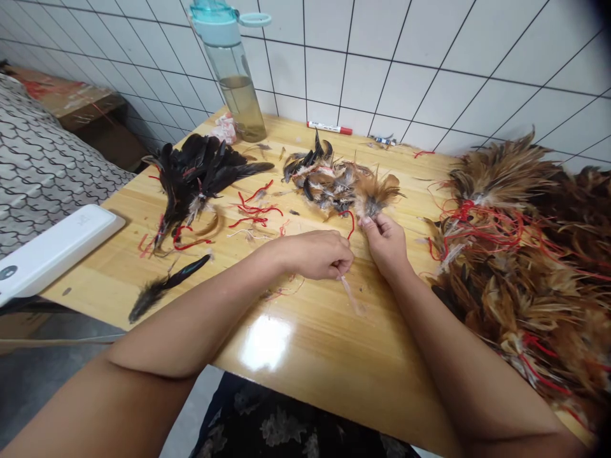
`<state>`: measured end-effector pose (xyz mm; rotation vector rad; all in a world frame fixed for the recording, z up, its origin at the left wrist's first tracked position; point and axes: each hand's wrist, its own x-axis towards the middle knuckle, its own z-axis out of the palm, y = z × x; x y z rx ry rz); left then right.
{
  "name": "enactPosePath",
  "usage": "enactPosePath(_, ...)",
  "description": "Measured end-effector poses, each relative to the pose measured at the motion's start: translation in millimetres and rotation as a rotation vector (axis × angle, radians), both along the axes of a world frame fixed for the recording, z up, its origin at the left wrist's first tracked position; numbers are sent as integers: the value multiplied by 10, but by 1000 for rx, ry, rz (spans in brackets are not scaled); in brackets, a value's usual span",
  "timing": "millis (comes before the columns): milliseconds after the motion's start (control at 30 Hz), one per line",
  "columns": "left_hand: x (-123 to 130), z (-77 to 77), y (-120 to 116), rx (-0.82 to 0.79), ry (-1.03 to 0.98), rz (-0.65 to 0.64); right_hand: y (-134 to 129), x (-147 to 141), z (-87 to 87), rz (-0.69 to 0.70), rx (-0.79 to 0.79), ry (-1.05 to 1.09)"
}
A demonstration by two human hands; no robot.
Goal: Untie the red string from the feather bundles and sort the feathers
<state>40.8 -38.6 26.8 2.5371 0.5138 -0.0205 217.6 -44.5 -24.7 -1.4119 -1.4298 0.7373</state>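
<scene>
My right hand (387,247) pinches the base of a small brown feather bunch (377,194), its tips fanned away from me. Just left of it, my left hand (324,254) is closed, with a red string (352,224) rising from its fingers and a pale translucent strip (350,294) hanging below them. Behind both hands lies a loose pile of mixed brown and black feathers (319,181). Short red string pieces (255,208) lie farther left on the wooden table (382,388).
Black feathers (205,162) lie at the left, with a single dark feather (167,286) nearer me. A tall bottle (238,89) and a red marker (329,128) stand and lie near the tiled wall. Large brown bundles (525,286) cover the right side. A white device (62,248) juts over the left edge.
</scene>
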Motion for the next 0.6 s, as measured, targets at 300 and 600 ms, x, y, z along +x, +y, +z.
enactPosePath(300, -118, 106, 104, -247, -103, 164, 12, 3, -25, 3, -12, 4)
enactPosePath(600, -131, 80, 143, -300, -216, 235, 9, 1, -17, 17, -17, -6)
